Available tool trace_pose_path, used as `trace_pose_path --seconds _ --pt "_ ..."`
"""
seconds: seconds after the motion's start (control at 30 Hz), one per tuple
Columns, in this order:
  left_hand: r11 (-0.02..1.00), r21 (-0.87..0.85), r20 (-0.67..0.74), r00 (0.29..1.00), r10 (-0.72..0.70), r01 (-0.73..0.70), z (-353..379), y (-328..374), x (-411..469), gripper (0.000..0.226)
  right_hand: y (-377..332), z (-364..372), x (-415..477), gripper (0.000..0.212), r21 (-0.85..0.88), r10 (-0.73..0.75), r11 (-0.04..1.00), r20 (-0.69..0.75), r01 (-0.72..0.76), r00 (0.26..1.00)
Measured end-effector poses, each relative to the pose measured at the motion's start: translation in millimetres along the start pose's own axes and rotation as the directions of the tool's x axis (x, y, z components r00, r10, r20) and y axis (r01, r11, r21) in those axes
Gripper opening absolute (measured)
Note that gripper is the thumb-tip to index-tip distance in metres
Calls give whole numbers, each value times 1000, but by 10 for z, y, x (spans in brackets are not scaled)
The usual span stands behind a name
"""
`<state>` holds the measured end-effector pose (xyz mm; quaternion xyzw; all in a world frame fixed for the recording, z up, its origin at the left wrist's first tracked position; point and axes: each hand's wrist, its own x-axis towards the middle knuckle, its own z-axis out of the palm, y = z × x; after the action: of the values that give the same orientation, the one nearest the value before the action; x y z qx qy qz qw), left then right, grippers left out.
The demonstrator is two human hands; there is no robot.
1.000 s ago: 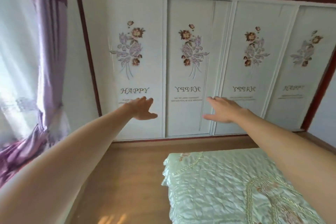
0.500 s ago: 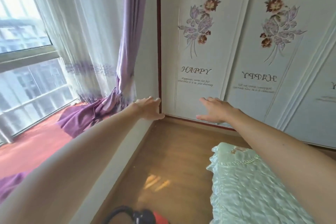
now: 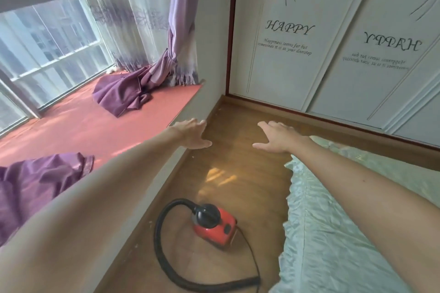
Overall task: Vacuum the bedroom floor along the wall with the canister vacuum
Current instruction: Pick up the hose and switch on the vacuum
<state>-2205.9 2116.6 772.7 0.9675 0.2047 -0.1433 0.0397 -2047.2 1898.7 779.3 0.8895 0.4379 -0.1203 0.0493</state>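
Observation:
A small red canister vacuum (image 3: 215,228) with a black top stands on the wooden floor (image 3: 240,157) between the low white wall and the bed. Its black hose (image 3: 162,245) loops out to the left and curls back along the floor toward the bottom of the view. My left hand (image 3: 190,134) and my right hand (image 3: 277,137) are stretched out in front of me, palms down, fingers straight, well above the floor and holding nothing. Both hands are far from the vacuum, which lies below and between my forearms.
A raised window ledge with a red cover (image 3: 100,123) runs along the left, with purple curtains (image 3: 128,93) bunched on it. White wardrobe doors (image 3: 309,66) close the far end. A bed with a pale green quilt (image 3: 345,221) fills the right.
The view has swung left and down, away from the wardrobe doors to the floor strip. The red vacuum and its hose have come fully into sight. My hands keep the same outstretched pose.

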Motion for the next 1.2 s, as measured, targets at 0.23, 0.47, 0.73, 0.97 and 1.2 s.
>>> trace_pose_path --seconds 0.23,0.47,0.73,0.97,1.2 --pt "999 -36 177 984 15 -8 1113 -188 9 65 -273 1106 104 72 49 1 999 189 -10 982" --pt "996 -84 362 932 23 8 2193 -324 76 64 -472 2149 134 72 69 2 997 373 -30 928" --pt "989 -150 545 833 91 -9 3501 -269 154 70 -627 3377 118 75 220 41 959 514 -178 857" --pt "991 -123 683 721 120 -49 4578 -94 58 63 -720 4447 -77 76 255 54 928 626 -270 778" --pt "989 -137 774 618 140 -52 5527 115 -106 65 -726 5417 -318 80 288 15 903 718 -317 696"
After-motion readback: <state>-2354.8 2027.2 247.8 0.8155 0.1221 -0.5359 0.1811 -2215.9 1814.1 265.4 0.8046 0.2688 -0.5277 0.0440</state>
